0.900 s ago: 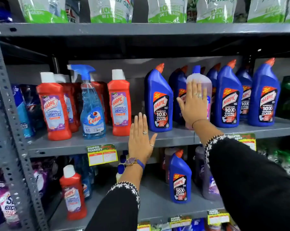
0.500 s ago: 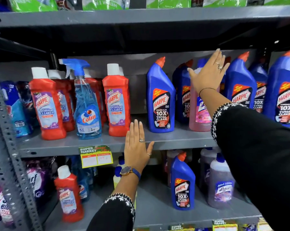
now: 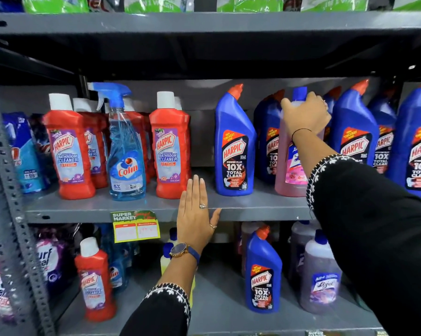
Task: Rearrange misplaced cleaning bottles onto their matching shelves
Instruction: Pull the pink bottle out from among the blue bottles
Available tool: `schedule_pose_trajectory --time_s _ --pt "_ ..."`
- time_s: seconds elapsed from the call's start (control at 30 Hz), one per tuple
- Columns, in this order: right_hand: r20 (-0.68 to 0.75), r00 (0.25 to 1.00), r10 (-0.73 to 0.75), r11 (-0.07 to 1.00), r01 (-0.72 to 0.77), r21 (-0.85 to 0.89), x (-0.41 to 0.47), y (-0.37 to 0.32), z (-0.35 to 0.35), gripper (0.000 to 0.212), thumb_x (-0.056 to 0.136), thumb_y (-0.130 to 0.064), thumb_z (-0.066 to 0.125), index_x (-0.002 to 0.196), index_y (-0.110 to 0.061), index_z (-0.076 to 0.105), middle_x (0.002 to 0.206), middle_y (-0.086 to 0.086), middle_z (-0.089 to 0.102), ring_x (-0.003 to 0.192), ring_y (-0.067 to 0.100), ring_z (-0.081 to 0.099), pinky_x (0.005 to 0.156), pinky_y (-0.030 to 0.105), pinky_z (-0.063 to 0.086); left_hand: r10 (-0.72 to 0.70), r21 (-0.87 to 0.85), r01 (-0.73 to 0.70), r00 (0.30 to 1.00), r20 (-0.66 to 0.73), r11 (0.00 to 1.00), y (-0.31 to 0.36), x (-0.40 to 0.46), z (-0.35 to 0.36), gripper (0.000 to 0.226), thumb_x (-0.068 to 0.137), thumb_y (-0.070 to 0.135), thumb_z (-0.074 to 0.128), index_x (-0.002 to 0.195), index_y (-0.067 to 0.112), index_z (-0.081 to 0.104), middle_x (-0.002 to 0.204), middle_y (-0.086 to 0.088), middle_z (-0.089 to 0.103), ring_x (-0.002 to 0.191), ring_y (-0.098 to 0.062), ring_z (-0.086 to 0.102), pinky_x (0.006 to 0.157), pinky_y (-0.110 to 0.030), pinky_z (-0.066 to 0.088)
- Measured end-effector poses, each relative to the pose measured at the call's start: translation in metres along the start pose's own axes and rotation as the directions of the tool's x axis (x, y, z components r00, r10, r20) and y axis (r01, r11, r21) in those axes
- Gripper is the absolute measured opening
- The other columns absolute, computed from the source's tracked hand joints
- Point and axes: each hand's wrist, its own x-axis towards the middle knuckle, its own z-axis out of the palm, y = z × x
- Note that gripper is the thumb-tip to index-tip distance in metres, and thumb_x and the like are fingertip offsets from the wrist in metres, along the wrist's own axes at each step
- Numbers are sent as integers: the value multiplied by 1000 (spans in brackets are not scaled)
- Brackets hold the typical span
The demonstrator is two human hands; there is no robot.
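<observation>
A pink bottle point(image 3: 289, 175) with a blue cap stands upright on the middle shelf point(image 3: 241, 209) among blue Harpic toilet-cleaner bottles point(image 3: 233, 151). My right hand point(image 3: 306, 115) is closed over its shoulder and neck. My left hand point(image 3: 194, 214) lies flat with fingers spread against the front edge of the middle shelf. Red Harpic bathroom-cleaner bottles point(image 3: 168, 146) fill the shelf's left part, with a blue Colin spray bottle point(image 3: 125, 154) among them. On the lower shelf point(image 3: 216, 311) stand a red Harpic point(image 3: 95, 282), a blue Harpic point(image 3: 262, 275) and purple bottles point(image 3: 322, 282).
Green-and-white pouches point(image 3: 156, 3) line the top shelf. A perforated grey upright point(image 3: 8, 190) runs down the left. Blue and purple detergent packs point(image 3: 25, 154) sit far left. A yellow price tag point(image 3: 136, 226) hangs from the shelf edge.
My right hand has come down from open above the pink bottle and closed on its top. My left hand stays on the shelf edge.
</observation>
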Motion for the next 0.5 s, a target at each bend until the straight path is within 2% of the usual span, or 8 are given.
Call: schedule_pose_trajectory --time_s 0.07,0.2,0.33,0.4,0.5 --pt "-29 999 27 998 -25 52 -4 -2 -3 43 80 -41 50 101 -5 59 111 14 62 108 32 53 95 40 36 -2 -19 2 1000 2 1000 0 0 -1 84 81 44 62 143 -2 26 147 -21 34 136 -34 32 110 -43 23" --pt "-62 997 40 989 -31 143 -10 -3 -13 37 80 -38 48 92 -5 60 106 14 63 105 32 53 91 39 36 -6 -44 7 999 36 999 0 0 -5 73 91 47 36 144 -2 25 149 -20 31 138 -33 28 114 -36 13" --pt "-71 997 40 974 -23 225 -12 7 -30 29 81 -38 50 85 -10 58 104 13 62 100 32 53 83 37 37 -11 -42 13 998 59 999 0 1 -6 72 90 46 32 144 -2 27 149 -20 30 138 -32 29 114 -36 12" --pt "-52 996 72 938 -50 343 -13 12 -38 23 80 -38 52 69 -18 50 88 8 59 86 28 51 76 35 37 -10 -27 11 999 50 1000 0 0 -4 72 90 46 32 144 -2 29 149 -19 31 138 -32 30 114 -37 15" --pt "6 988 152 804 -127 580 -20 13 -53 33 74 -39 56 54 -26 34 62 -11 39 60 8 38 62 28 32 -4 -43 5 999 32 999 0 -1 -1 72 90 47 32 143 -1 29 148 -19 33 137 -31 31 113 -38 20"
